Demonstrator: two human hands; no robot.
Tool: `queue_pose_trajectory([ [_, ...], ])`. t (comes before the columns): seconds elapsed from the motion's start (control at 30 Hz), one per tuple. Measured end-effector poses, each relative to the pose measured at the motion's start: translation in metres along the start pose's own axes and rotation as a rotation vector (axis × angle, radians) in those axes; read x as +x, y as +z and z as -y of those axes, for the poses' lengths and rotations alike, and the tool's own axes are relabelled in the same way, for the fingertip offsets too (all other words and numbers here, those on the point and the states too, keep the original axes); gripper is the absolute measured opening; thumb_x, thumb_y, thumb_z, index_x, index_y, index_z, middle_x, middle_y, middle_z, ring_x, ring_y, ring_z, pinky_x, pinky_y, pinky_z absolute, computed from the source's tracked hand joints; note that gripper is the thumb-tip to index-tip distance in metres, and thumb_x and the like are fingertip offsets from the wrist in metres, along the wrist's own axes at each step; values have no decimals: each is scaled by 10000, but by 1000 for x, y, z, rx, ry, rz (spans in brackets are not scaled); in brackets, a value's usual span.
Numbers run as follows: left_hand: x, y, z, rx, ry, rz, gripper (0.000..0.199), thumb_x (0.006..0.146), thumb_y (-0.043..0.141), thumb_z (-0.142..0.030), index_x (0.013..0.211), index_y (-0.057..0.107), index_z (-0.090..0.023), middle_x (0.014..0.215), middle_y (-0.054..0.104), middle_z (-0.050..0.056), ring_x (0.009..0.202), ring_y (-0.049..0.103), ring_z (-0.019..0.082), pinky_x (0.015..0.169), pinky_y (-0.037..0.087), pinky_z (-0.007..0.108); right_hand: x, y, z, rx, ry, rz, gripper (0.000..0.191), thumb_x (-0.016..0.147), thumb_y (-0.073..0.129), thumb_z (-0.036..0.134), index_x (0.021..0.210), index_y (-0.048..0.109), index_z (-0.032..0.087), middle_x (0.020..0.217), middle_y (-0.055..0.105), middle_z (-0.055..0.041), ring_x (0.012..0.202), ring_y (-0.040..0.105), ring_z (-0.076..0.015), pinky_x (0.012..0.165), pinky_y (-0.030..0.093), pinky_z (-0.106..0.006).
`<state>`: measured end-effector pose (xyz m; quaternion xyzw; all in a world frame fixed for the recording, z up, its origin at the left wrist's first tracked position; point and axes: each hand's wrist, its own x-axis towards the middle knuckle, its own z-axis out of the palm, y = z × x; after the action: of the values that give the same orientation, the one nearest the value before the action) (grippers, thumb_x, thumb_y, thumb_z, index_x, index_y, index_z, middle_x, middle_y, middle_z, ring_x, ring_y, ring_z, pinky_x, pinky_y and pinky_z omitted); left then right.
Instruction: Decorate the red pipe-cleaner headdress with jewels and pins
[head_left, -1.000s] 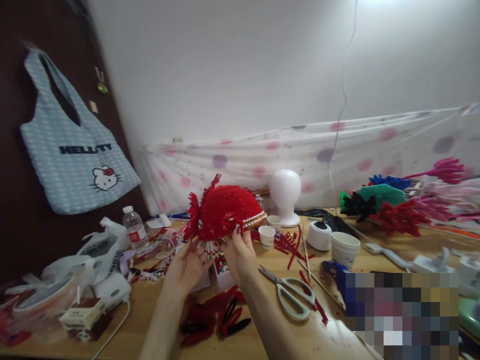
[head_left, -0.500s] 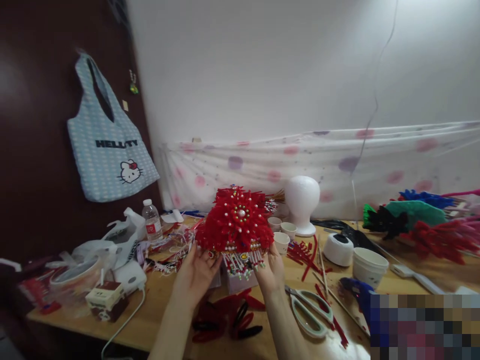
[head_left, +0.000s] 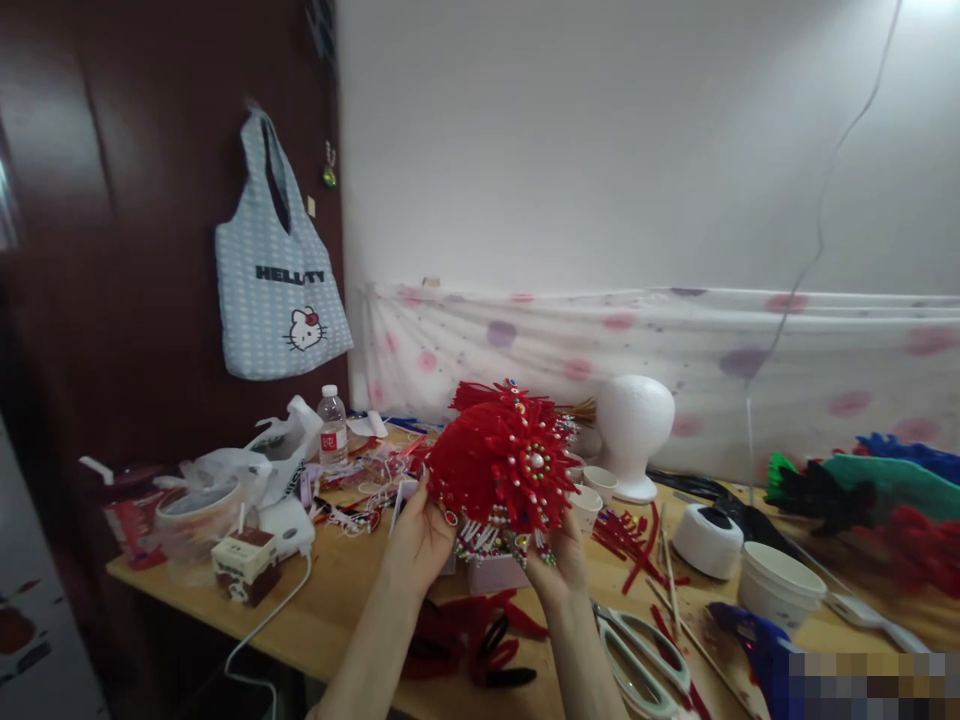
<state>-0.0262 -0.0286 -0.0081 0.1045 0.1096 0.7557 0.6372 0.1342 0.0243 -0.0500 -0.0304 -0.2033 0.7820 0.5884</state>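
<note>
A red headdress (head_left: 472, 465) with a large beaded flower and hanging bead fringe is held up over the table between both hands. My left hand (head_left: 427, 530) grips its lower left edge. My right hand (head_left: 561, 560) holds the lower right edge, with its fingertips partly hidden behind the fringe. A pale box (head_left: 495, 575) sits beneath the headdress. Nearer to me, red and black fuzzy strips (head_left: 480, 640) lie on the wooden table (head_left: 322, 625). Scissors with pale handles (head_left: 645, 660) rest beside my right forearm.
A white foam head (head_left: 636, 435) stands behind, near paper cups (head_left: 600, 485). To the right are a white paper bowl (head_left: 780, 580), a blue glue gun (head_left: 750, 640) and colourful fuzzy pieces (head_left: 922, 540). At left are a water bottle (head_left: 331, 430), a small carton (head_left: 244, 565) and plastic bags (head_left: 292, 440).
The headdress has turned, so its flower now faces right and more of its plain red side shows. Both hands still hold it. My view has swung left.
</note>
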Motion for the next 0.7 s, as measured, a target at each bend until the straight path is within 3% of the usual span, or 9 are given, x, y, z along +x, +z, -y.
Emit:
queue_pose_trajectory([
  [0.13,-12,11,1,-6,62,-37,404,1022,336,-101,1308,608,-185,919,797,51,778,758,142,824,599,276,2,-6,2,-31,45,-5,85,854,706,256,902,776,249,771,800,13,737,756,-163,765,598,-295],
  [0.3,-21,19,1,-19,124,-85,396,1001,393,-71,1319,596,-192,947,796,36,770,750,116,796,590,223,-4,4,2,-40,95,23,217,954,576,324,1099,732,283,1030,791,-32,830,754,-184,742,594,-338],
  [0.4,-21,22,0,-20,119,-112,377,1004,381,-70,1272,626,-172,869,796,29,706,742,108,741,590,206,-6,9,2,-32,97,44,245,977,536,349,1130,718,289,1052,787,-34,846,753,-176,753,591,-333],
  [0.53,-18,21,2,-15,92,-131,346,1014,365,-91,1116,690,-151,779,782,25,700,739,119,719,592,222,-4,5,5,-7,62,54,198,959,579,356,1046,745,294,983,800,-3,887,749,-163,899,563,-359],
  [0.7,-17,13,7,31,25,-143,302,984,424,-63,889,696,-155,777,775,31,685,734,125,648,578,231,-1,-8,8,12,30,45,165,922,638,237,827,766,279,840,805,34,770,755,-138,766,599,-282],
])
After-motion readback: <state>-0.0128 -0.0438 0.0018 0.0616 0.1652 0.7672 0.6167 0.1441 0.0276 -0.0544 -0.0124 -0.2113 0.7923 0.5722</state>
